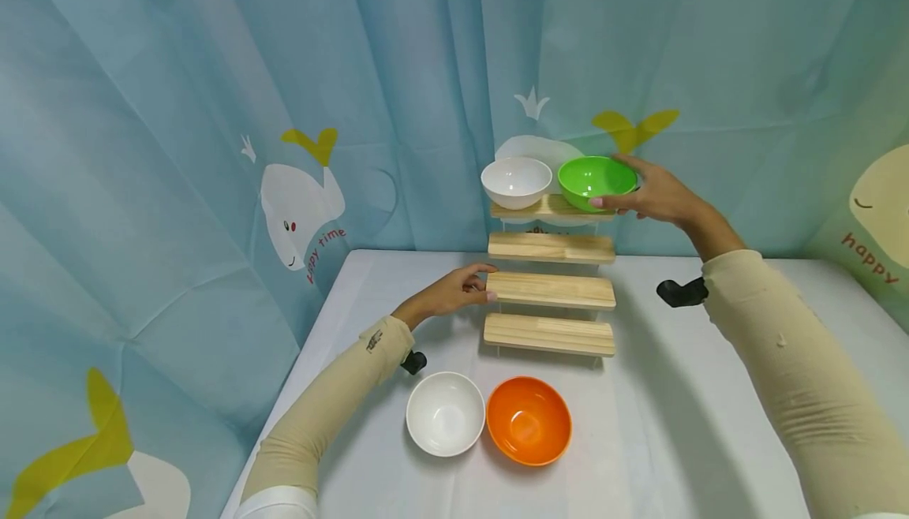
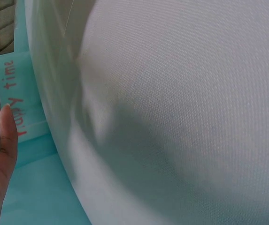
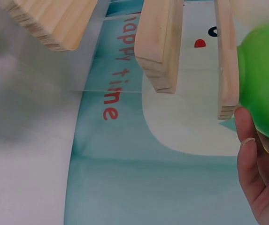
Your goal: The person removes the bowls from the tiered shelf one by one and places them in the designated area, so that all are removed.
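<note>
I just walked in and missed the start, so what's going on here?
A person is at work at a tiered wooden rack. The right hand holds a green bowl at the right end of the top shelf, beside a white bowl. The left hand appears to pinch the left end of the third shelf down. Another white bowl and an orange bowl sit on the table in front.

Site: a curtained-off corner — blue curtain [image 1: 426,69], printed with cartoon whales, hangs behind and beside a white table [image 1: 625,440] — wider premises not determinable.
</note>
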Demonstrator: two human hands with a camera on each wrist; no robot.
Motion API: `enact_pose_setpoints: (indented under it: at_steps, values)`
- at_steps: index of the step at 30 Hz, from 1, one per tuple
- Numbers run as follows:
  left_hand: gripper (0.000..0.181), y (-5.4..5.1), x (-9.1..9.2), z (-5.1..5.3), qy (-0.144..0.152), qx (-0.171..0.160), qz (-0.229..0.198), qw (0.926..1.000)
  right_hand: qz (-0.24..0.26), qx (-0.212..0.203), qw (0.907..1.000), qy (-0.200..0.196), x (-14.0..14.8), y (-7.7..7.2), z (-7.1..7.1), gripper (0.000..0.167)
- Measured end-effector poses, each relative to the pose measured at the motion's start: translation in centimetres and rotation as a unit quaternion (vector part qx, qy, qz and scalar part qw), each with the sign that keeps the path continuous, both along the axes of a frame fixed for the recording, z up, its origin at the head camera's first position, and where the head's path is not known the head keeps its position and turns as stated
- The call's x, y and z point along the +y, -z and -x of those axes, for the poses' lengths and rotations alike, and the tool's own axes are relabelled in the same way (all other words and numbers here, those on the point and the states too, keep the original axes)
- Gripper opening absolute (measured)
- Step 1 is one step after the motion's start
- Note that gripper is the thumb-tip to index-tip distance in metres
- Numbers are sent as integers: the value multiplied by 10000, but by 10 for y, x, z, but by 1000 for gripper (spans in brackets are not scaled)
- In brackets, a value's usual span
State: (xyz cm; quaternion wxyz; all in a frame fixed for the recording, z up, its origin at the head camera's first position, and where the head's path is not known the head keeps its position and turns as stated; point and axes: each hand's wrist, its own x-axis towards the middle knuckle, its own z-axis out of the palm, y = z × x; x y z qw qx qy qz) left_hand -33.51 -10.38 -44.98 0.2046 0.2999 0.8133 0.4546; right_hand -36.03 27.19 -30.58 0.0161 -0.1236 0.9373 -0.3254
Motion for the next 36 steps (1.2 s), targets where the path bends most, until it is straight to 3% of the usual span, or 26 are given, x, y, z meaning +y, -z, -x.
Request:
enact_pose_setpoints:
  at_steps: [9,18,27,36]
  values:
    - [59,0,0,-2,-20,124,82,9999,254,72,9997,-12,0,-1,-4,104]
    - [58,1,1,0,-83,1,44,10000,441,207,9988,2,5,-3,-11,104]
    - [59,0,1,-3,-49,164,193,9997,510,532,9972,-85,13,3,-27,102]
    - [59,-4,-1,0,37,139,105,9998,593,497,9970,51,18,3,-48,104]
